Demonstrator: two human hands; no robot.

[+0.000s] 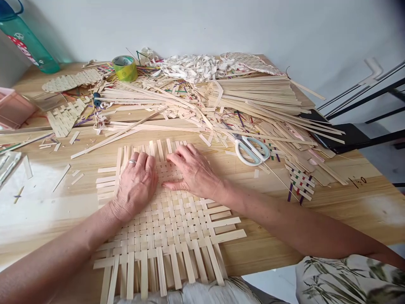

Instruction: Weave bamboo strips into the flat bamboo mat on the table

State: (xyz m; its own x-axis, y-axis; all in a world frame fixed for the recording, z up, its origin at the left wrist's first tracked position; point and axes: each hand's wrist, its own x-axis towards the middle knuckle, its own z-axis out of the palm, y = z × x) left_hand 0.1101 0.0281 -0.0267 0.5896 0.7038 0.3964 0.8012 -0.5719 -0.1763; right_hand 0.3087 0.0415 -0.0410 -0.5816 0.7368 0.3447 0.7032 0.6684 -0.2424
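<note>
A mat woven from pale flat strips [171,228] lies on the wooden table, its loose strip ends sticking out on all sides and over the front edge. My left hand [138,181], with a ring on one finger, rests on the upper left part of the mat, its fingers curled down and their tips hidden. On the upper middle of the weave lies my right hand [191,171], thumb and fingers spread apart, the fingertips touching the strips near the far edge. The weave shows between the two hands.
White-handled scissors [252,150] lie right of the mat. Behind are heaped loose strips [253,93], white curled strips [193,66] and a yellow-green tape roll [125,69]. A teal bottle [30,44] and pink box [14,107] stand left. A small coloured woven piece [300,182] lies right.
</note>
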